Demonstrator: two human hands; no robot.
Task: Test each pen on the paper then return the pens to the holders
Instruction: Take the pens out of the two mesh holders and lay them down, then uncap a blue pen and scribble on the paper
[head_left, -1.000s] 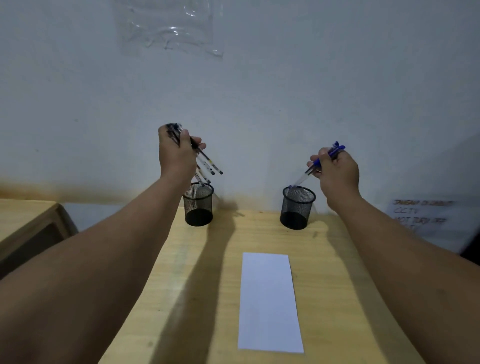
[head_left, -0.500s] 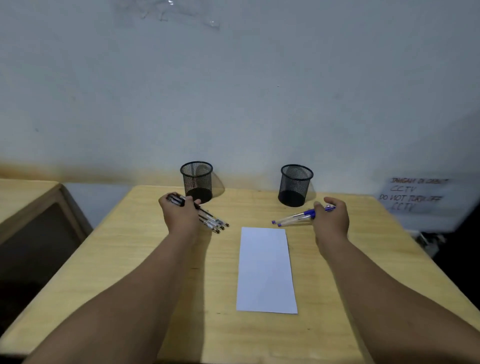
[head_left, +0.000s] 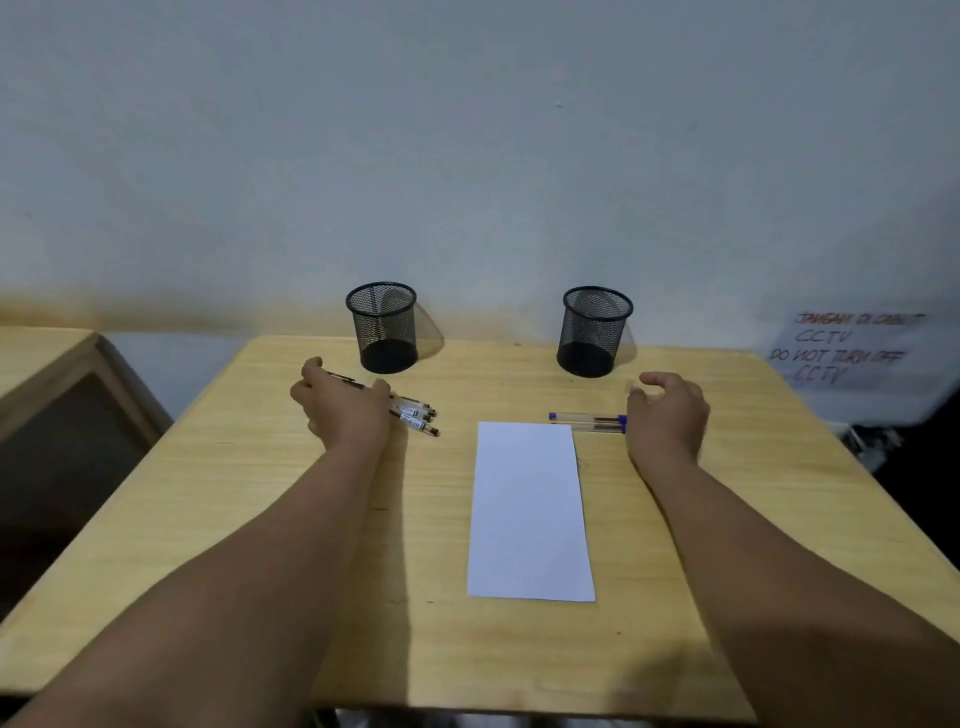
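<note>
My right hand (head_left: 667, 415) has let go: blue pens (head_left: 589, 421), two, now on bench (head_left: 260, 467) just above paper (head_left: 527, 512). My left hand (head_left: 345, 408) still grips black pens (head_left: 415, 413), about four, left of paper. Two holders (head_left: 383, 327) beyond paper.

A white paper notice (head_left: 852, 358) against the wall at right bears blurred handwriting. Its legible lines read "CCTV" and "DO NOT TURN OFF CCTV". The top line is only partly readable, beginning "JANGAN".

Dim, soft shadows cast right, blurred wide-angle edges.
</note>
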